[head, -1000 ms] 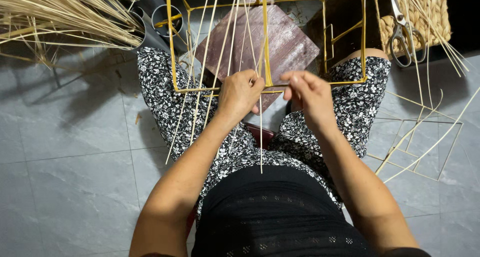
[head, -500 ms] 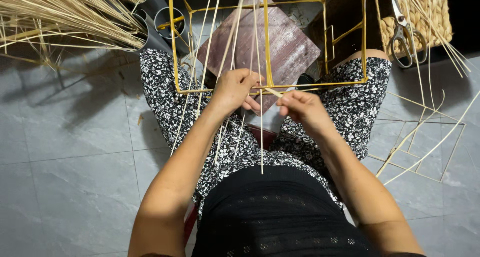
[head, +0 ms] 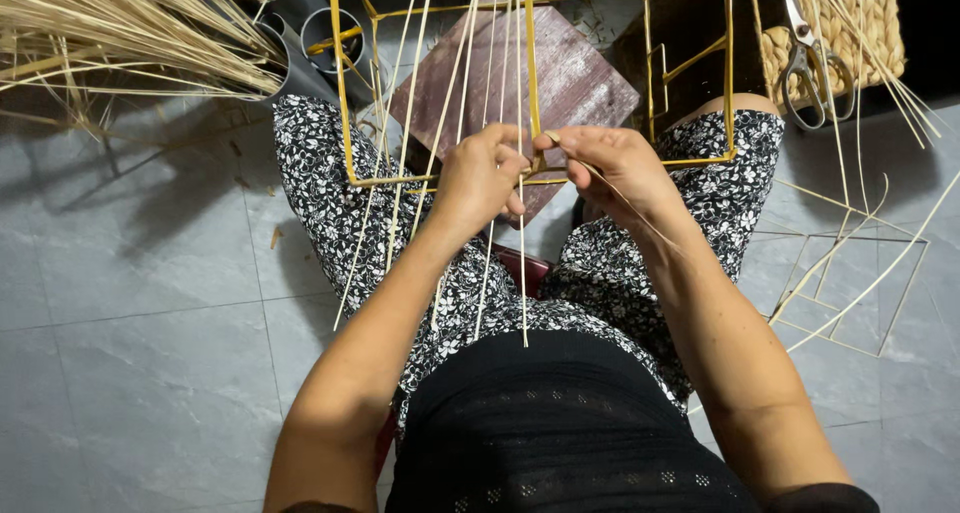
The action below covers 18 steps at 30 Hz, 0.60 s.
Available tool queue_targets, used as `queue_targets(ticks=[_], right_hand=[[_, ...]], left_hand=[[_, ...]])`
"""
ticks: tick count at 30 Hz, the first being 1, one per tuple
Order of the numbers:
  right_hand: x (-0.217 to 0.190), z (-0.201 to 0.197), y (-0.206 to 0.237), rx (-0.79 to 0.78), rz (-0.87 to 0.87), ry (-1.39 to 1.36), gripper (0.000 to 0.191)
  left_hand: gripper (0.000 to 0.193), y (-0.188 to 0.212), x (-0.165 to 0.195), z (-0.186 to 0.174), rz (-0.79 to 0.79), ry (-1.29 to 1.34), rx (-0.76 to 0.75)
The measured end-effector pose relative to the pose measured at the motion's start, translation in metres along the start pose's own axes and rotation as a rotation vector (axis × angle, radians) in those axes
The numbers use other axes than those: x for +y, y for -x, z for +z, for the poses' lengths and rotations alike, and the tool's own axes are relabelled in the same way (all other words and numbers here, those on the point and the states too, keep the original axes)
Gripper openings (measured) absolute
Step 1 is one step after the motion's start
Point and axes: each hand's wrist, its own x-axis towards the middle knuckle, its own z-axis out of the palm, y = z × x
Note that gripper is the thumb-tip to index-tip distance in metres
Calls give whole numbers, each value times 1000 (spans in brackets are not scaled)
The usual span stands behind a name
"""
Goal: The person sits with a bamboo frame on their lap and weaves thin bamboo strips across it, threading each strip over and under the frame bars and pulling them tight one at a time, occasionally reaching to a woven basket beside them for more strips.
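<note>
left hand (head: 483, 180): grip clenched on pale reed strands (head: 497, 273) at the near bar of the yellow wire frame (head: 345, 123), which rests over the lap. right hand (head: 610, 165): fingertips pinching one thin strand at the same bar, just beside the left. floor items: reed bundle (head: 120, 28) upper left; scissors (head: 812, 53) on woven basket (head: 870, 23) upper right; wooden board (head: 560, 73) under frame.

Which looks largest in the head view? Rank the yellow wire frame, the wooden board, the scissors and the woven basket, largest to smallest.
1. yellow wire frame, spanning both knees.
2. wooden board, partly hidden behind the frame and hands.
3. woven basket, cut off by the picture's edge, so its rank is unsure.
4. scissors, lying on the basket.
</note>
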Motion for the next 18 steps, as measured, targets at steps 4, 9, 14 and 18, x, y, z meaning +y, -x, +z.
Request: queue_targets(ticks=[4, 9, 14, 18], right_hand=[[-3, 7, -18, 10, -3, 115, 24], [-5, 8, -38, -58, -21, 267, 22], [-4, 12, -62, -49, -33, 295, 21], [-11, 11, -59, -38, -43, 258, 20]], left_hand=[[17, 8, 0, -11, 58, 23, -65], [24, 12, 2, -5, 243, 22, -55], [27, 22, -2, 4, 304, -130, 40], [27, 18, -8, 15, 501, -528, 247]])
